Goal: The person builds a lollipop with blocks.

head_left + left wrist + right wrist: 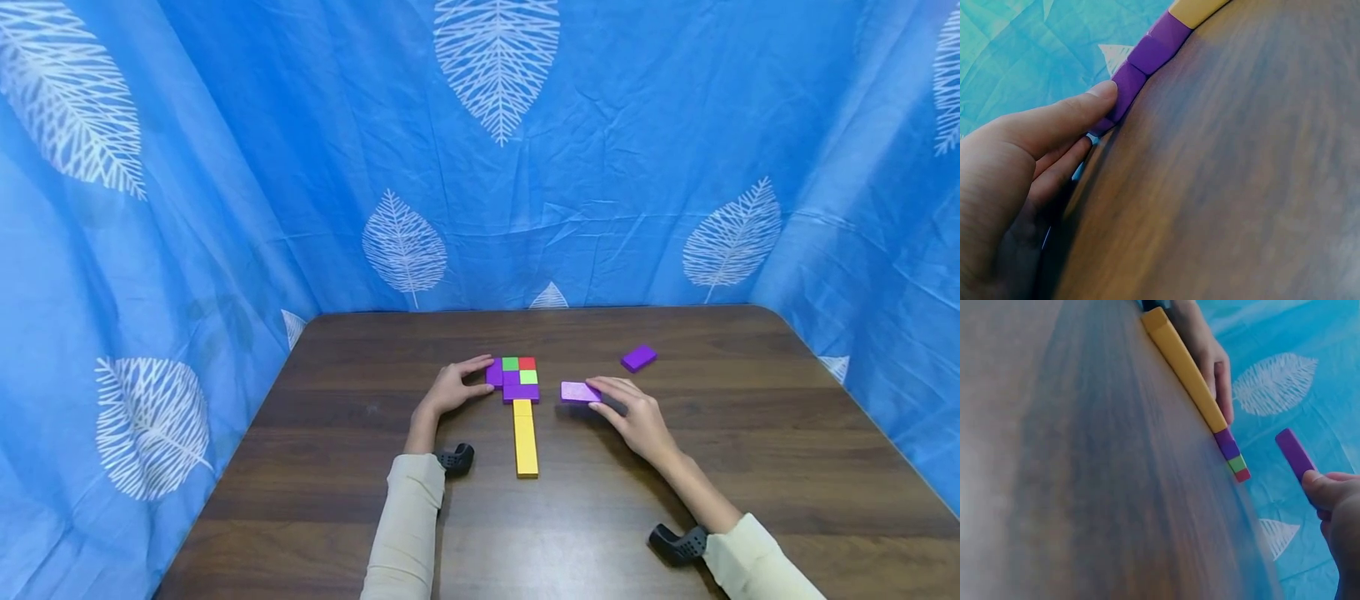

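On the table, a flat arrangement of coloured blocks has a green block (510,363), a red block (528,363), a lime block (528,377) and purple pieces (521,392) above a long yellow strip (526,442). My left hand (448,387) pinches a purple block (494,374) at the arrangement's left side, thumb on the near end, fingers at the far end. To the right, my right hand (636,417) holds another purple block (577,392) by its right end between thumb and fingers. This block is off the table and apart from the arrangement.
A loose purple block (639,358) lies farther back on the right of the brown wooden table (315,467). Blue curtains (585,167) with white leaf prints hang behind it and at both sides. A black device (678,544) sits at each wrist.
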The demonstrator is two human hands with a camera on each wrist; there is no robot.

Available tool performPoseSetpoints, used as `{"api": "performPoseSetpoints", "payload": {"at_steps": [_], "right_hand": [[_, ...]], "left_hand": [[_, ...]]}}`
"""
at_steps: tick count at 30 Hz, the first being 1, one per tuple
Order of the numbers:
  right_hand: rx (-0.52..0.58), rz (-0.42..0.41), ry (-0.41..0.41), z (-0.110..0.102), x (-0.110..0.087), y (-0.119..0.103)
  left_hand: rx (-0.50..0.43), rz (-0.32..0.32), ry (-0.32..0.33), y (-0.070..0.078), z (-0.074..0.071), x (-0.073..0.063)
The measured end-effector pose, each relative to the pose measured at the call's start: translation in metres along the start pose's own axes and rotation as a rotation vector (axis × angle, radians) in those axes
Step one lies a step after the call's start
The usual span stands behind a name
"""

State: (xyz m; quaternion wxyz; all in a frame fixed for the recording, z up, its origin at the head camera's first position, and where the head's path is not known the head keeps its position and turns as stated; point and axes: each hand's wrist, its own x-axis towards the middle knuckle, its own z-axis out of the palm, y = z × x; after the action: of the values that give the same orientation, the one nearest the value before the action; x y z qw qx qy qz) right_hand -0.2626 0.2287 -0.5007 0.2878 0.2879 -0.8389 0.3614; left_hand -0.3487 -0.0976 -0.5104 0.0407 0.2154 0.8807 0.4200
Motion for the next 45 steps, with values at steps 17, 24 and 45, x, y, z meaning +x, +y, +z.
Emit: {"api": "performPoseSetpoints", "payload": {"at_steps": [17,24,45], "right_hand": [[0.036,-0.058,0.031,0.027,0.085,-0.019],[0.074,-0.012,0.048,0.049,0.106,-0.003],[0.014,0.307,-0.21,0.093,0.11,0.022]], "left_hand": [[0.02,-0.018,0.0,-0.002,-0.001,0.0],[0.019,-0.008,0.0,-0.002,-0.003,0.0],[0.017,0.012,-0.009,-0.002,-0.004,0.003]]}}
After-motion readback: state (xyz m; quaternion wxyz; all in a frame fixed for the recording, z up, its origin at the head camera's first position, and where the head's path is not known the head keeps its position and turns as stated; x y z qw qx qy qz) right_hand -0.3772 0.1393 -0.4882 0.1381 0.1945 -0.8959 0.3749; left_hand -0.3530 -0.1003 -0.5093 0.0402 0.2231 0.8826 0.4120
